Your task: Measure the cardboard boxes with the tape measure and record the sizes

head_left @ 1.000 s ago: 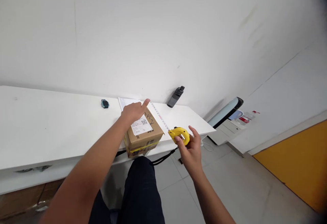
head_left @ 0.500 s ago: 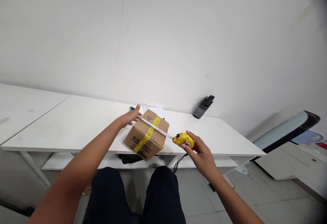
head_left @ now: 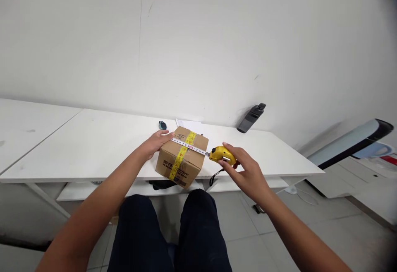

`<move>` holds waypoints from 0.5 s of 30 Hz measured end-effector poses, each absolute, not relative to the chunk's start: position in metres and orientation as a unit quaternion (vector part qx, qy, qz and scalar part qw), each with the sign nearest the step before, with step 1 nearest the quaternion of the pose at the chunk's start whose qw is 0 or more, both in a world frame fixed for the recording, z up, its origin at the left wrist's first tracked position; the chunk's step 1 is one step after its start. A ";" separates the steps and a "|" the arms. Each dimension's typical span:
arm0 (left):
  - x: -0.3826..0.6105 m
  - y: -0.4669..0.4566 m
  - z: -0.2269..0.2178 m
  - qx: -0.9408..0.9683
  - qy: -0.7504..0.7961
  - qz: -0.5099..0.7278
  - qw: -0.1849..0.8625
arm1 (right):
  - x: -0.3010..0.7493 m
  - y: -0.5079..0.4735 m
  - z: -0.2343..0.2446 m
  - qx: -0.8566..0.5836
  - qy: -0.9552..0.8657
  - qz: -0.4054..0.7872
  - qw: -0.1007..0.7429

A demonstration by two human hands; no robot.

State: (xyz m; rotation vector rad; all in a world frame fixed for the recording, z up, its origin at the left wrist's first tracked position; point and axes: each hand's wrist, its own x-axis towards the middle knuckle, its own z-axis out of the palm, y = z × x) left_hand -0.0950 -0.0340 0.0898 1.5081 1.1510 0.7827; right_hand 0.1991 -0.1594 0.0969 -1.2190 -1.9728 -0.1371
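A brown cardboard box with yellow tape around it sits at the front edge of the white table, a little past it. Across its top runs the white measuring blade of a yellow tape measure. My right hand grips the tape measure's case just right of the box, thumb below and fingers above. At the box's left top edge, my left hand is closed at the blade's end, its fingers against the box. The blade's tip is hidden there. A dark wrist strap hangs from the case.
The white table stands against a wall. Behind the box lie a watch-like object and paper sheets. A dark bottle stands at the back right. Below is a shelf with a black item. My knees are under the front edge.
My left hand has gone from open fingers beside the box to closing at its top left edge. The blade lies flatter across the box, and the view has shifted slightly.
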 end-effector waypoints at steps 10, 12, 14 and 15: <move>-0.052 -0.060 0.140 0.757 0.644 0.113 0.025 | 0.209 -0.180 0.094 -0.518 -0.753 -0.065 0.401; -0.047 -0.062 0.137 0.780 0.617 0.101 -0.019 | 0.212 -0.180 0.091 -0.526 -0.749 -0.055 0.401; -0.046 -0.058 0.134 0.790 0.605 0.092 -0.042 | 0.215 -0.178 0.088 -0.529 -0.750 -0.042 0.395; -0.047 -0.055 0.133 0.787 0.609 0.088 -0.043 | 0.215 -0.177 0.088 -0.530 -0.751 -0.036 0.392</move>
